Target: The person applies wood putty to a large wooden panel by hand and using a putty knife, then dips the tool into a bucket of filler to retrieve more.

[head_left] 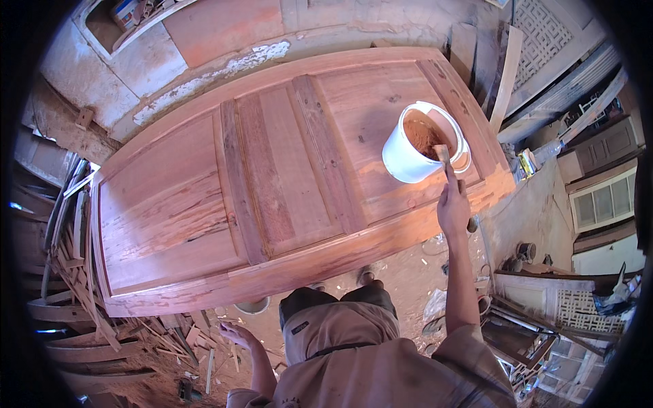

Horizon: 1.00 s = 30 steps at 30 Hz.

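A big reddish-brown wooden panel door lies flat in front of me. On its right part stands a white bucket, tilted in this view, with brown powdery or pasty stuff inside; its kind I cannot tell. My right hand is closed round a short, flat, tan tool, whose tip reaches over the bucket's near rim. Whether it is a scraper or a brush is unclear. Down at my left side, apart from the door, my left hand is held with its fingers stretched out and nothing in them.
Scrap wood strips pile up at the left. Behind the door runs a stained wall. Boards lean at the back right. Window frames and a lattice panel stand at the right. A bowl sits beneath the door's near edge.
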{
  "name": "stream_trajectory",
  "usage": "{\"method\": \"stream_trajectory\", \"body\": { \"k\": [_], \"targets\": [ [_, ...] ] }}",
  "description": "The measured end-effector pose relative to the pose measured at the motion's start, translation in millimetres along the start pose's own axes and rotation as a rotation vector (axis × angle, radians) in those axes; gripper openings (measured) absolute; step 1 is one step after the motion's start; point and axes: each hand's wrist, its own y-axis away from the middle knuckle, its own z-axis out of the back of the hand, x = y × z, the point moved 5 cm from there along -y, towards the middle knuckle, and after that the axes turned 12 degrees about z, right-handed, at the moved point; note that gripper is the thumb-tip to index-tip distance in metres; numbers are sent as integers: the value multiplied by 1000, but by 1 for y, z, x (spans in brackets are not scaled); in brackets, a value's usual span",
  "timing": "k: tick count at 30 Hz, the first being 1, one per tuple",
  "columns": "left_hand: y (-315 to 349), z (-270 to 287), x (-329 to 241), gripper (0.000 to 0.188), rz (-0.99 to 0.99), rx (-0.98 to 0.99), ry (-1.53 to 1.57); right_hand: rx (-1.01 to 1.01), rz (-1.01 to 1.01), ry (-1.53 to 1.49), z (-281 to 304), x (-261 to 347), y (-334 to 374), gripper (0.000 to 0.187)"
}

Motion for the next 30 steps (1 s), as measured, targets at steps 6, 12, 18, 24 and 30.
{"method": "stream_trajectory", "body": {
  "k": [6,12,18,24,30],
  "targets": [
    [-56,-8,28,69,213,67,133,4,-551,-1076,-73,12,159,26],
    [-35,-32,-50,81,325,250,398,295,-407,-1066,-191,87,268,56],
    [-41,-39,-44,83,397,316,602,266,-289,-738,-213,87,270,59],
    [-60,-43,-27,83,381,441,683,417,-415,-596,-246,62,353,58],
    [-40,-36,-36,80,329,366,522,238,-511,-684,-181,64,320,53]
  ]
}}
